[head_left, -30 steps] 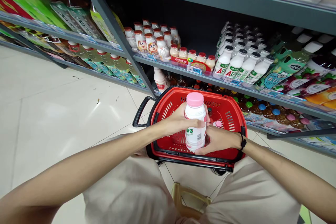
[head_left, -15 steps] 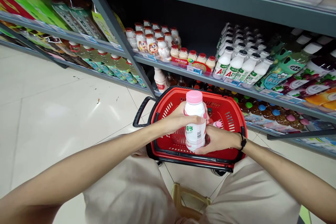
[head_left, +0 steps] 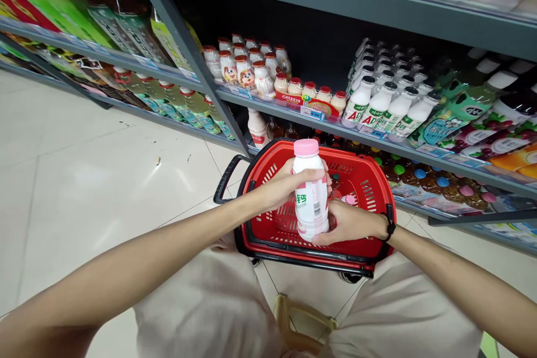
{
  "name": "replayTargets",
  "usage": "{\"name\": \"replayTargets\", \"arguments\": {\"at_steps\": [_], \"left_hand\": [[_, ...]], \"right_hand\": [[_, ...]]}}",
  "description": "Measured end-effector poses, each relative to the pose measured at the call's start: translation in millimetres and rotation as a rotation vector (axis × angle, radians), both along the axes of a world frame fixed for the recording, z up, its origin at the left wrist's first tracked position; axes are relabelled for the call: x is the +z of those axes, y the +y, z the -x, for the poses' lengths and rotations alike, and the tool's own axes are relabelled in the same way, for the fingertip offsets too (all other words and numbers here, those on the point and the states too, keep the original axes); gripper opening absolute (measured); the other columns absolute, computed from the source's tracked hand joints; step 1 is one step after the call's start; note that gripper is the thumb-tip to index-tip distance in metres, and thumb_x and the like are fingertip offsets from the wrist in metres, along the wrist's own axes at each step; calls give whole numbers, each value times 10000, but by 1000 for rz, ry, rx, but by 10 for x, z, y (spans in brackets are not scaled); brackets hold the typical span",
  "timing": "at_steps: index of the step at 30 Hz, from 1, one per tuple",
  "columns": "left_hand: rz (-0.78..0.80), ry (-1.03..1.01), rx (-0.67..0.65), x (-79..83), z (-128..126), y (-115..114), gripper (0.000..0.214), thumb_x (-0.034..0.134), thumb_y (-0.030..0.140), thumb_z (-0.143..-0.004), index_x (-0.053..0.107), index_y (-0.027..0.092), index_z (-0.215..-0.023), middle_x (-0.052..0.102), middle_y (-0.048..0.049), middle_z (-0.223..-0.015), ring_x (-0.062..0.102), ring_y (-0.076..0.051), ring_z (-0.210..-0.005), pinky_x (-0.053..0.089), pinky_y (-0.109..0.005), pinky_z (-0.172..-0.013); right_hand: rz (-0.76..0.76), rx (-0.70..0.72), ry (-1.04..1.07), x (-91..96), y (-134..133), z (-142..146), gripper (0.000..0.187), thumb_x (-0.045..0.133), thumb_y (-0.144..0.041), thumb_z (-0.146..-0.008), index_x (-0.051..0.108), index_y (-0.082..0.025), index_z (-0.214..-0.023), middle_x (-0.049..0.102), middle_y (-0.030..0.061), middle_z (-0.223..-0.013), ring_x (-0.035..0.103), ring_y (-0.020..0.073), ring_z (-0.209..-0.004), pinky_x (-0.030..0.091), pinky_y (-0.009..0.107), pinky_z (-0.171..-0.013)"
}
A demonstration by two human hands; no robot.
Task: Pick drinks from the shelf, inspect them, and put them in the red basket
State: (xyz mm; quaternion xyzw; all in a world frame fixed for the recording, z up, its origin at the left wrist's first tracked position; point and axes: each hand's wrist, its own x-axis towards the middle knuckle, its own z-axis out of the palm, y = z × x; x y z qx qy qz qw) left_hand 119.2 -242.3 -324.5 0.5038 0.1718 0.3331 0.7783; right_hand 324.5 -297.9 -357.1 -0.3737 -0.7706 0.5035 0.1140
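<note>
A white drink bottle (head_left: 309, 201) with a pink cap and green lettering is held nearly upright over the red shopping basket (head_left: 268, 235). My left hand (head_left: 285, 185) is wrapped round its upper part, the thumb lying across the front. Lower down, my right hand (head_left: 350, 221) grips the bottle's right side near the base, wearing a black band at the wrist. Some of the fingers behind the bottle are hidden. Inside the basket, partly covered by my right hand, lies another bottle with a pink cap (head_left: 348, 199).
Shelves ahead hold small red-capped bottles (head_left: 245, 71), white dark-capped bottles (head_left: 373, 103) and larger drink bottles at both sides. The grey shelf edge (head_left: 277, 102) runs just beyond the basket. A black basket handle (head_left: 224, 179) sticks out left. Between my legs is a yellowish stool (head_left: 283, 319).
The bottle has tilted slightly, its cap shifting a little to the left. Both hands keep their hold on it. The camera view has shifted slightly.
</note>
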Motion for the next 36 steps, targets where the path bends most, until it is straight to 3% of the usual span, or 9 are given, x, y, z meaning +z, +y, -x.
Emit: {"name": "replayTargets", "arguments": {"at_steps": [8,14,16,18,20,23,28,32,36], "left_hand": [[126,-50,126,-22,-22,111,585,779,695,-772,671,147,-947,754,-66,-805,731,-206,-694,617,-343,-705],[185,-82,133,-29,-2,144,568,666,714,-837,689,156,-940,766,-71,-801,772,-231,-796,612,-316,-732],[181,-94,124,-20,-5,141,632,635,733,-851,708,135,-1043,776,-85,-819,780,-247,-821,616,-323,-743],[156,-95,139,-1,-12,141,752,611,755,-867,662,126,-1276,794,-94,-869,785,-262,-805,624,-352,-745],[123,-87,170,22,-13,148,873,592,762,-893,494,164,-1521,813,-109,-971,790,-278,-793,631,-399,-760],[105,-65,208,47,12,182,916,553,744,-940,309,214,-1647,809,-148,-1104,796,-308,-836,625,-471,-824],[101,-90,258,37,104,278,761,529,714,-964,473,189,-1512,804,-145,-1103,782,-325,-956,574,-518,-962],[92,-120,299,24,162,319,527,594,597,-970,615,170,-1278,787,-117,-1136,743,-277,-1040,564,-432,-973],[101,-112,335,22,172,320,349,678,422,-960,639,142,-1165,772,-116,-1136,724,-235,-1028,584,-389,-940]], "right_hand": [[119,-70,95,57,-20,-2,521,812,-510,-887,708,-140,-1239,776,98,-1206,728,244,-1043,605,352,-896],[136,-73,153,-16,-3,-37,519,836,-523,-874,710,-153,-1216,771,90,-1212,711,240,-1047,577,350,-897],[153,-93,169,-23,-14,-35,535,850,-532,-857,704,-150,-1202,776,87,-1156,709,219,-982,571,332,-858],[192,-108,188,-5,-34,-33,538,847,-558,-851,696,-140,-1155,774,63,-967,692,184,-825,555,301,-754],[254,-116,217,28,-55,-38,546,816,-611,-860,675,-133,-1082,720,27,-767,640,154,-661,504,270,-625],[331,-128,296,68,-62,-56,557,739,-669,-898,640,-131,-1002,708,44,-718,634,150,-591,470,257,-559],[353,-160,509,74,-16,-69,548,606,-647,-961,680,-104,-976,751,114,-768,678,183,-550,491,278,-542],[469,-241,641,103,20,-66,640,460,-690,-978,688,-102,-1084,791,173,-907,702,212,-521,468,286,-490],[534,-315,698,157,51,-57,697,378,-736,-981,650,-126,-1180,788,148,-848,707,238,-513,494,307,-506]]}}
